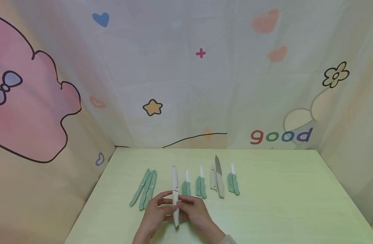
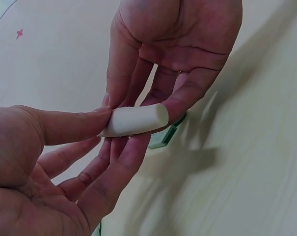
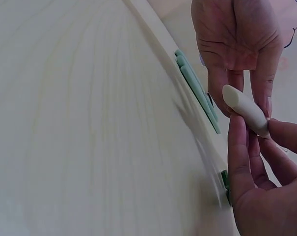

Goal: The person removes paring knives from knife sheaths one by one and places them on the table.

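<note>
- In left hand (image 1: 156, 210) and right hand (image 1: 197, 209), pinched by the handle over the pale desk (image 1: 281, 200): slim cream knife (image 1: 175, 196), apparently already sheathed.
- Far left: three slender green knives (image 1: 146, 190), seemingly sheathed too.
- Rightward: two white-bladed green knives (image 1: 203, 186), grey-bladed cream knife (image 1: 219, 179), another white-bladed green knife (image 1: 235, 183), still bare beside separate covers (image 1: 213, 178).

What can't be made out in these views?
Head: any blade on the held knife, covered by its sheath.
Head: markings on the rightmost green sheath, too small.
Left wrist: the same knife's far end, hidden behind fingers.
Right wrist: part of the right hand, cut off by the right edge.
</note>
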The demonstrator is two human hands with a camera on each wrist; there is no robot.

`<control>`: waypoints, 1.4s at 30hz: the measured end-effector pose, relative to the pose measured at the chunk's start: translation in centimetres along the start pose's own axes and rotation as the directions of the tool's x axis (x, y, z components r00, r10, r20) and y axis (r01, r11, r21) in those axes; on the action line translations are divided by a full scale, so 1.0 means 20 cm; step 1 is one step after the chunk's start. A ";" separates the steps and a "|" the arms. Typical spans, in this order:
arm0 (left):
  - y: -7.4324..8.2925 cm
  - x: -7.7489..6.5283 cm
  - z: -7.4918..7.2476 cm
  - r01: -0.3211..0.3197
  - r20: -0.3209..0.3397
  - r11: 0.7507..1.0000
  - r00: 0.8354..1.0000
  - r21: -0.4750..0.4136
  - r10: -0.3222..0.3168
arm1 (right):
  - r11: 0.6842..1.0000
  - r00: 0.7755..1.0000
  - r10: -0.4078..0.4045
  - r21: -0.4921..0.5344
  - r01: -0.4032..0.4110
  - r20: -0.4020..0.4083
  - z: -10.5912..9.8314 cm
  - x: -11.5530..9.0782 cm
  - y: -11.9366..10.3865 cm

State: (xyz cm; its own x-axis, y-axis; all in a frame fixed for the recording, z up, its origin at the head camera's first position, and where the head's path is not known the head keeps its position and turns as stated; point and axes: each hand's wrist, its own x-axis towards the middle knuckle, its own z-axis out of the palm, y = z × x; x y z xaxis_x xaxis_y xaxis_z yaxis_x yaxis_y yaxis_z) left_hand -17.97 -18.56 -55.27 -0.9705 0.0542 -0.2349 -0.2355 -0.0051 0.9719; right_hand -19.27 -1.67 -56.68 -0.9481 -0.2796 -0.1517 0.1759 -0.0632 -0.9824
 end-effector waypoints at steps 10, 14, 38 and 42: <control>0.00 -0.01 0.09 -0.024 0.051 0.999 0.998 -0.031 0.026 | 0.999 1.000 0.016 0.037 -0.017 0.016 -0.09 -0.03 0.00; 0.00 0.00 0.14 -0.028 0.065 0.999 0.997 -0.033 0.030 | 1.000 1.000 0.015 0.008 -0.015 -0.002 -0.14 -0.04 -0.01; 0.11 -0.05 0.40 -0.043 0.077 0.999 0.996 -0.029 0.045 | 0.989 0.990 -0.019 -0.150 -0.002 -0.140 -0.33 -0.13 -0.05; 0.07 -0.02 0.43 -0.054 0.075 0.998 0.996 -0.011 0.055 | 0.990 0.986 -0.013 -0.144 -0.010 -0.163 -0.35 -0.14 -0.06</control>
State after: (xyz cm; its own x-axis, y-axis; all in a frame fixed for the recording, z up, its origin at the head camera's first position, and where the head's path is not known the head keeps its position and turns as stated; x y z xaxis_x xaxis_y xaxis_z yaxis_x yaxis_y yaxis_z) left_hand -17.53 -10.08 -53.67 -0.9754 0.1285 -0.1790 -0.1829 -0.0194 0.9829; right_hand -18.64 5.99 -55.79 -0.9809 -0.1184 -0.1544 0.1459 0.0780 -0.9862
